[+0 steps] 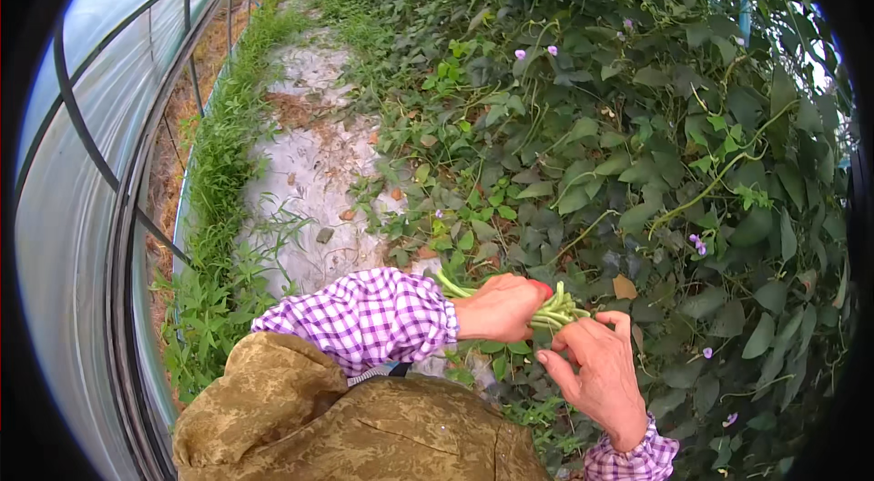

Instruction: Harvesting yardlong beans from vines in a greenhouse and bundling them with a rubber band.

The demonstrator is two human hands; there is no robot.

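Note:
My left hand (pixel 502 307) is closed around a bunch of long green bean pods (pixel 561 309). Their ends stick out past the fingers on the right, and a few pods (pixel 452 284) show behind the wrist. Something small and red (pixel 543 288) is at the fingers of this hand; what it is cannot be made out. Close to the right end of the bunch is my right hand (pixel 601 365), its thumb and fingers apart. Its bent fingers partly cover the pod tips, and I see nothing held between them. Whether they touch the pods is unclear.
A dense wall of climbing bean vines (pixel 655 160) with purple flowers fills the right side. Pale ground sheeting (pixel 321 187) with dry debris forms a path ahead, bordered by weeds (pixel 218 208). Along the left run plastic film (pixel 75 221) and curved metal tubes (pixel 89 133) of a greenhouse tunnel.

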